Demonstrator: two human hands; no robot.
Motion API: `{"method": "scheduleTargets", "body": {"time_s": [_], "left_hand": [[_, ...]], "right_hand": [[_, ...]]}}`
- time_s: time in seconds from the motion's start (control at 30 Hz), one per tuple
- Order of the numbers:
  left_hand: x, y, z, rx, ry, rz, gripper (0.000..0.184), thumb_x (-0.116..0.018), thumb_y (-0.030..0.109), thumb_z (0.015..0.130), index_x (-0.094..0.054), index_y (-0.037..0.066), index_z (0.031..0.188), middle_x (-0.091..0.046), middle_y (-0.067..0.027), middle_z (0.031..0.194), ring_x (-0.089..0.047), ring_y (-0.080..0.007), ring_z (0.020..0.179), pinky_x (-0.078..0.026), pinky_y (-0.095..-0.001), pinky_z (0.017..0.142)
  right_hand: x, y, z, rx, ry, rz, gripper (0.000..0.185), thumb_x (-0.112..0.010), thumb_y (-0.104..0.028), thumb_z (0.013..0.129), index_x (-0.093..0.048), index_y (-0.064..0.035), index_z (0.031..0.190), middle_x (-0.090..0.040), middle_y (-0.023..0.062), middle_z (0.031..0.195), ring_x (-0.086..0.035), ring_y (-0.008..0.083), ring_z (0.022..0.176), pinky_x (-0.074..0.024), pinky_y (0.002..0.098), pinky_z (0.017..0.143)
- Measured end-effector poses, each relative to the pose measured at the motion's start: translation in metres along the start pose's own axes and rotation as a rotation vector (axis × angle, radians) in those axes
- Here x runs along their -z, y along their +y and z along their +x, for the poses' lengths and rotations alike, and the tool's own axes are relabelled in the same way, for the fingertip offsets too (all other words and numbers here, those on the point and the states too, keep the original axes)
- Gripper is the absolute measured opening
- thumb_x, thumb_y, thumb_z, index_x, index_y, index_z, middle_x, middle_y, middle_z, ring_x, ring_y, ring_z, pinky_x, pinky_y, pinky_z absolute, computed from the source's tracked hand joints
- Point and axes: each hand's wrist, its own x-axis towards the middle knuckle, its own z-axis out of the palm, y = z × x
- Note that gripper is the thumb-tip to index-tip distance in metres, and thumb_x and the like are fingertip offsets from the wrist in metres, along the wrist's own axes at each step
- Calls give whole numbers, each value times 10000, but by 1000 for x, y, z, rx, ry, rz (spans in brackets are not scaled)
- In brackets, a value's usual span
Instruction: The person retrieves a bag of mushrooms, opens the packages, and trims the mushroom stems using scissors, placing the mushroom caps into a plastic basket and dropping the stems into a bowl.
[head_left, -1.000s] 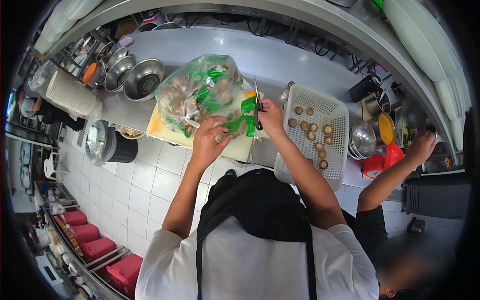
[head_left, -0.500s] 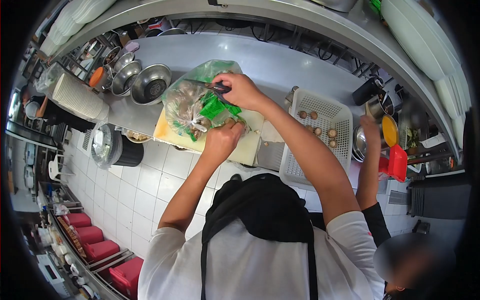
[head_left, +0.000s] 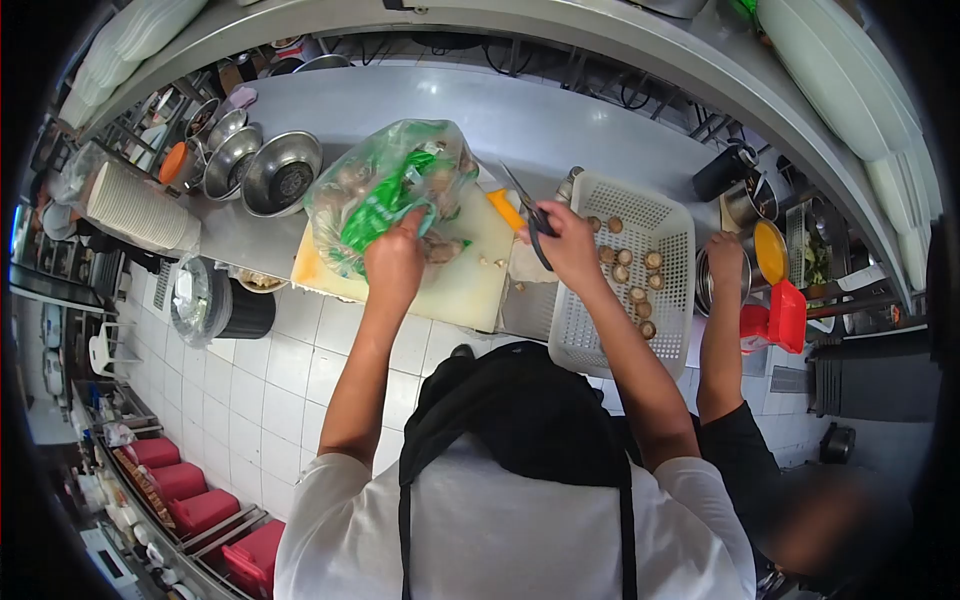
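My left hand (head_left: 396, 258) is closed on the green edge of a clear plastic bag (head_left: 400, 175) with mushrooms and green packaging inside. That bag lies on a pale yellow cutting board (head_left: 460, 295). Black-handled scissors (head_left: 538, 220) are in my right hand (head_left: 565, 245), their blades pointing up and left, apart from the bag. Beneath the blades a yellow-orange handle (head_left: 505, 208) lies at the board's right edge. To the right, a white perforated basket (head_left: 677, 225) holds several brown mushrooms (head_left: 637, 295).
Metal bowls (head_left: 282, 174) stand at the left of the steel counter (head_left: 560, 110). A co-worker's hand (head_left: 725, 262) is over stacked bowls beyond the basket, near a red container (head_left: 787, 315). A lined black bin (head_left: 248, 308) stands on the floor at left.
My right hand has moved right with the scissors, off the bag. My left hand has shifted left and up, lifting the green edge. The co-worker's hand came from the far right to the bowls.
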Motion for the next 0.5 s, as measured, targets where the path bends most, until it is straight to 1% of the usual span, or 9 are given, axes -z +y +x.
{"method": "scheduleTargets", "body": {"time_s": [0.03, 0.1, 0.2, 0.3, 0.4, 0.47, 0.5], "left_hand": [[2, 2, 3, 39, -18, 12, 462, -609, -19, 784, -686, 96, 1224, -712, -198, 803, -699, -350, 658, -556, -457, 594], [3, 5, 9, 116, -54, 39, 463, -605, -20, 787, -684, 91, 1230, -710, -197, 792, -693, -357, 639, -557, -462, 593], [-16, 0, 9, 295, -232, 46, 416, -653, 6, 797, -684, 75, 1207, -726, -187, 920, -712, -347, 762, -565, -453, 662], [-8, 24, 12, 63, 253, 55, 379, -719, 53, 806, -685, 62, 1183, -703, -168, 1065, -693, -333, 939, -559, -429, 787], [-5, 43, -7, -87, 168, -133, 393, -778, 96, 791, -684, 65, 1172, -637, -156, 1194, -642, -321, 1046, -528, -412, 900], [-28, 66, -23, -138, -25, -290, 362, -783, 145, 800, -699, 67, 1144, -641, -149, 1144, -635, -330, 992, -531, -416, 903], [-41, 77, -26, -173, -53, -205, 366, -790, 170, 791, -707, 66, 1133, -644, -142, 1124, -633, -332, 982, -541, -413, 886]], "right_hand": [[6, 3, -12, -44, 14, 9, 438, -833, -127, 829, -637, 10, 1196, -728, 44, 855, -583, 54, 729, -483, 258, 660], [13, 20, -29, -72, 41, 51, 428, -833, -117, 830, -640, 6, 1193, -722, 37, 850, -577, 52, 720, -478, 258, 654], [21, 26, -56, -112, 59, 24, 416, -821, -87, 839, -634, 12, 1197, -723, 39, 862, -587, 52, 736, -481, 250, 666], [29, 19, -78, -107, 81, 48, 414, -803, -59, 853, -621, 20, 1217, -732, 45, 894, -616, 60, 782, -494, 242, 705], [37, 17, -95, -147, 129, 98, 415, -785, -42, 867, -609, 25, 1236, -739, 49, 924, -641, 72, 831, -507, 242, 752], [40, 20, -104, -187, 160, 132, 415, -780, -39, 873, -605, 24, 1243, -743, 49, 935, -652, 77, 848, -511, 245, 773], [40, 24, -107, -203, 178, 155, 416, -781, -41, 874, -604, 22, 1245, -744, 49, 938, -654, 79, 849, -512, 246, 777]]}}
